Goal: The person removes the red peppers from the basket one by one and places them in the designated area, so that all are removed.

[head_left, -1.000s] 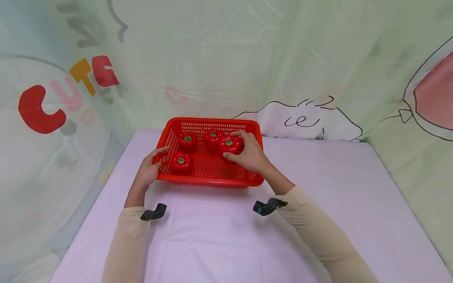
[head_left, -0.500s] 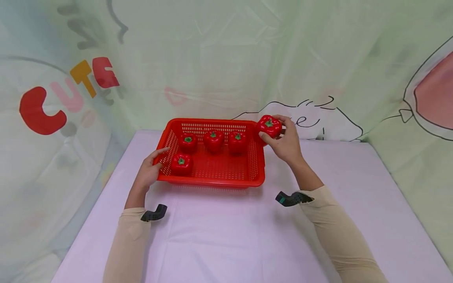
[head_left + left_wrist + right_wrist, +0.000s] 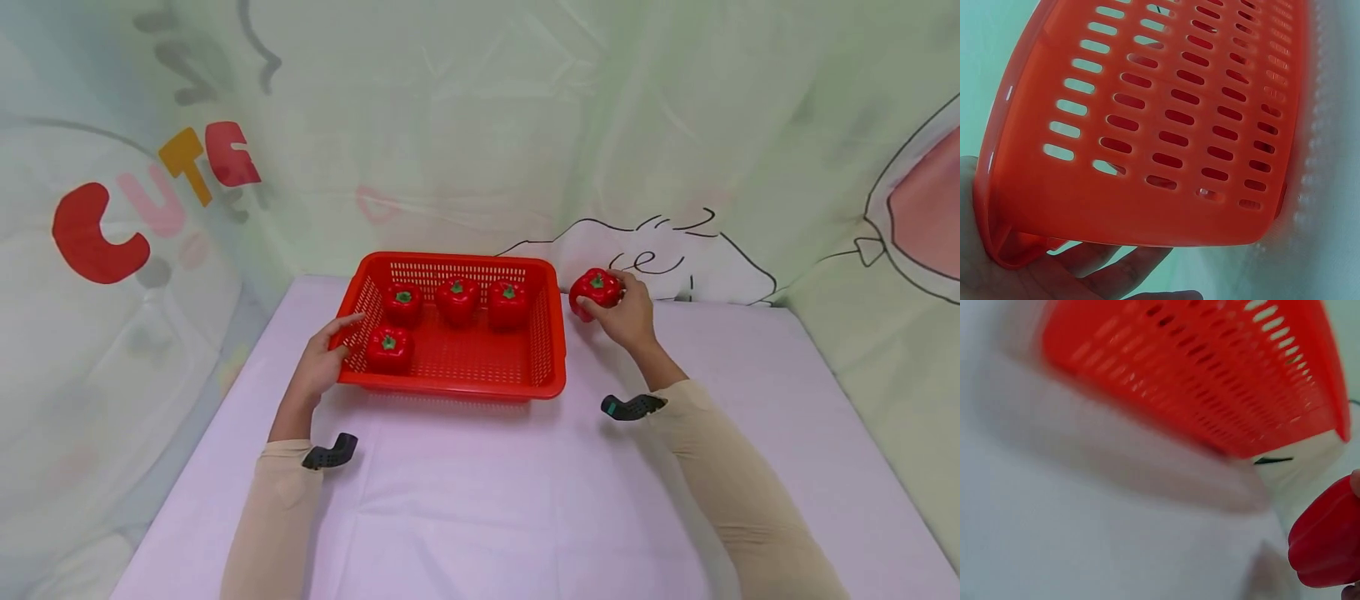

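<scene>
A red plastic basket (image 3: 450, 385) with slotted walls stands toward the back of the table. Three red bell peppers sit in a row along its far side, one of them a bell pepper (image 3: 508, 304) at the right; another bell pepper (image 3: 390, 348) lies at the front left. My left hand (image 3: 321, 362) grips the basket's left rim, fingers under the edge in the left wrist view. Right of the basket, my right hand (image 3: 628, 315) holds a bell pepper (image 3: 595, 292) between thumb and fingers, low over the table's back edge; its lower end shows in the right wrist view.
A pale lilac cloth covers the table (image 3: 465, 500). Behind it hangs a light green printed curtain (image 3: 465, 125) close to the table's back edge. Each wrist carries a small black device, such as the right wrist device (image 3: 633, 407).
My right hand has lifted a bell pepper out of the basket, carried it right over the rim and lowered it beside the basket. The left hand keeps its hold on the rim.
</scene>
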The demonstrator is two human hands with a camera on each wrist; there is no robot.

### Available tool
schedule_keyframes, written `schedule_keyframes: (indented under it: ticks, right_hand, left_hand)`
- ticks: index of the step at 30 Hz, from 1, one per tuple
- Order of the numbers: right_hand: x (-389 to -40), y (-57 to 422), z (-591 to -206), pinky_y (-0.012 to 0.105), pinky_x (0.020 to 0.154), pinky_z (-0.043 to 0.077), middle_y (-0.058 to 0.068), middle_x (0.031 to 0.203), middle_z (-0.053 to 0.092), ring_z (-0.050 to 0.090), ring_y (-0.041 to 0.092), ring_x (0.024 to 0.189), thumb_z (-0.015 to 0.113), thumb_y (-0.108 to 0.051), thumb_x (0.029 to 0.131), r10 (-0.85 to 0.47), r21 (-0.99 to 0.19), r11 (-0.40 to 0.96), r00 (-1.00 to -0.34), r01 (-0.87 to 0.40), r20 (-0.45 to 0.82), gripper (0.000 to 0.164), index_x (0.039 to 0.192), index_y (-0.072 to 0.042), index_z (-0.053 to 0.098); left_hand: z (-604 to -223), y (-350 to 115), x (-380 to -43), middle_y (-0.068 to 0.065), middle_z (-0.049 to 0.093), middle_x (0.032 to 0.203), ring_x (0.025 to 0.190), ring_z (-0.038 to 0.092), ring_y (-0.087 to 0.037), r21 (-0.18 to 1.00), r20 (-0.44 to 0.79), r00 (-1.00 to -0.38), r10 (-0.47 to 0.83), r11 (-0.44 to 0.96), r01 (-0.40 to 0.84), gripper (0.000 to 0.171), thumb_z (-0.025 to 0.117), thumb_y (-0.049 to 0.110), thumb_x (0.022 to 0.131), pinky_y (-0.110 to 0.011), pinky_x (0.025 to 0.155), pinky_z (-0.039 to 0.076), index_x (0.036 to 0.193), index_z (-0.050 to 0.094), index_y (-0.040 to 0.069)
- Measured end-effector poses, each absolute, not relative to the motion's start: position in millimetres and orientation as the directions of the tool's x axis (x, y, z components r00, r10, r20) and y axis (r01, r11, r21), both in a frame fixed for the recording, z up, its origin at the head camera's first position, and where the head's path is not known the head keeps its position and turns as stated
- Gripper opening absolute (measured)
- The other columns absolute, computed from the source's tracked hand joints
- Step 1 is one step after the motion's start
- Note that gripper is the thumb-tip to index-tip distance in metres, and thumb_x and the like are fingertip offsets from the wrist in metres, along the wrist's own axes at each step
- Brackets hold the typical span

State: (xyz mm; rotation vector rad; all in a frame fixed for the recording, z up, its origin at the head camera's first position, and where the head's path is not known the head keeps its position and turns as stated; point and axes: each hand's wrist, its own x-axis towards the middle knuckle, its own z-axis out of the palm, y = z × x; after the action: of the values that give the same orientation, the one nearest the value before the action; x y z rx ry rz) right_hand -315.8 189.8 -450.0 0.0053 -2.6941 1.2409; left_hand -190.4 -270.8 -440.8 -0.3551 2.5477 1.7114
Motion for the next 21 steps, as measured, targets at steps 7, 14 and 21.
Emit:
schedule_keyframes:
  ticks: [7,14,21]
  right_hand:
    - [-320.0,191.6,-463.7,0.059,0.102,0.047,0.024,0.147,0.040,0.037,0.042,0.138,0.075,-0.027,0.086,0.058,-0.721,0.692,-0.992,-0.040,0.111,0.083,0.152,-0.007,0.030]
    - [-321.5,190.9,-466.2,0.060,0.104,0.044,0.026,0.148,0.037,0.036,0.043,0.139,0.074,-0.028,0.086,0.046,-0.718,0.696,-0.996,-0.024,0.079,0.087,0.154,-0.005,0.025]
    - [-319.6,190.1,-463.2,0.060,0.103,0.045,0.028,0.148,0.034,0.035,0.044,0.138,0.073,-0.032,0.086,0.036,-0.701,0.713,-0.997,-0.023,0.069,0.090,0.155,-0.004,0.022]
  left_hand:
    - [-440.8,-270.6,-190.6,-0.012,0.033,0.158,0.126,0.050,-0.036,0.902,-0.172,-0.972,-0.161,0.370,-0.221,0.058,0.040,0.002,0.096,-0.046,0.095,0.054,0.147,0.045,0.030]
    - [-439.3,-269.5,-190.0,-0.011,0.033,0.158,0.127,0.049,-0.035,0.900,-0.172,-0.970,-0.170,0.375,-0.225,0.058,0.041,0.003,0.096,-0.047,0.097,0.053,0.147,0.045,0.030]
    - [-440.4,-270.1,-190.0,-0.011,0.033,0.158,0.129,0.048,-0.036,0.905,-0.167,-0.971,-0.168,0.365,-0.219,0.059,0.041,0.002,0.095,-0.048,0.097,0.053,0.147,0.045,0.030]
